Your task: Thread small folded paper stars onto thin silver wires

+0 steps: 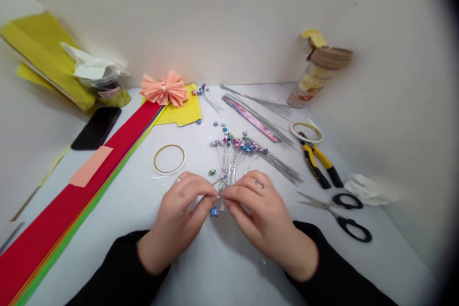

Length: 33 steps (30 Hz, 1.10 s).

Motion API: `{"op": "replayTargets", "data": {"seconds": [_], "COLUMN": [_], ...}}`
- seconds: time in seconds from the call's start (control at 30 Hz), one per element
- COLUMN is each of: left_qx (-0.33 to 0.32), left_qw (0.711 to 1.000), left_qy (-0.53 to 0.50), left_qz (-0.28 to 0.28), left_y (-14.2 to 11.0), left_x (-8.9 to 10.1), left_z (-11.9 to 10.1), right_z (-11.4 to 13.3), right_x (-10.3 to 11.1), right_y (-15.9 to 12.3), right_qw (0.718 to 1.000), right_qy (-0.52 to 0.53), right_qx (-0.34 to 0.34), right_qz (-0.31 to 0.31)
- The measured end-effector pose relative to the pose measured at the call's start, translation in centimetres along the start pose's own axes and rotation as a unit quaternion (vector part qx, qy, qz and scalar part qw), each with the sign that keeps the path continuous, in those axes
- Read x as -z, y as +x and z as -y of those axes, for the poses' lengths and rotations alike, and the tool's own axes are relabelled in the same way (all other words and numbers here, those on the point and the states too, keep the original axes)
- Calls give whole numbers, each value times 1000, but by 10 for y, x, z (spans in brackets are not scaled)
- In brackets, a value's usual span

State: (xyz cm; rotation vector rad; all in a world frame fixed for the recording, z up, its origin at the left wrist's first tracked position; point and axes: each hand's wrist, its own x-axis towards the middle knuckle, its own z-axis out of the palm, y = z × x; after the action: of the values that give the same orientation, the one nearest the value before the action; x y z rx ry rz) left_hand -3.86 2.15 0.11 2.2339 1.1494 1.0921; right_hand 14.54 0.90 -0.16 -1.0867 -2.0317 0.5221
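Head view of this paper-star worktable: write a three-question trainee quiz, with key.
1. Which lies nearer the right hand: the black-handled scissors or the yellow-and-black pliers?
2. True or false: the left hand and the right hand both touch the bundle of wire-stemmed paper stars.
3. What sits on the yellow paper at the back?

Key: 1. The black-handled scissors. 2. True. 3. A peach pleated paper rosette.

Wire-stemmed paper stars (229,162), apparently bundled
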Motion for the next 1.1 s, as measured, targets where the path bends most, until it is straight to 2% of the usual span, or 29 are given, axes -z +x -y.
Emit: {"op": "replayTargets", "data": {"seconds": [0.17, 0.4, 0.57, 1.1], "left_qx": [-31, 38, 32, 13], "left_qw": [999, 996, 995, 997], "left_qy": [-10, -70, -89, -67], "left_qz": [-18, -41, -31, -24], "left_y": [-1, -8, -9, -7], "left_x": [-1, -2, 0, 0], "left_z": [-1, 0, -2, -4], "right_z": [2, 7, 12, 13], "right_x": [0, 1, 1, -1], "right_y": [-3, -1, 1, 1], "right_qw": [1000, 997, 989, 983], "right_qy": [5, 72, 141, 167], "right_qx": [16, -2, -19, -68], "right_qz": [-8, -8, -31, -36]}}
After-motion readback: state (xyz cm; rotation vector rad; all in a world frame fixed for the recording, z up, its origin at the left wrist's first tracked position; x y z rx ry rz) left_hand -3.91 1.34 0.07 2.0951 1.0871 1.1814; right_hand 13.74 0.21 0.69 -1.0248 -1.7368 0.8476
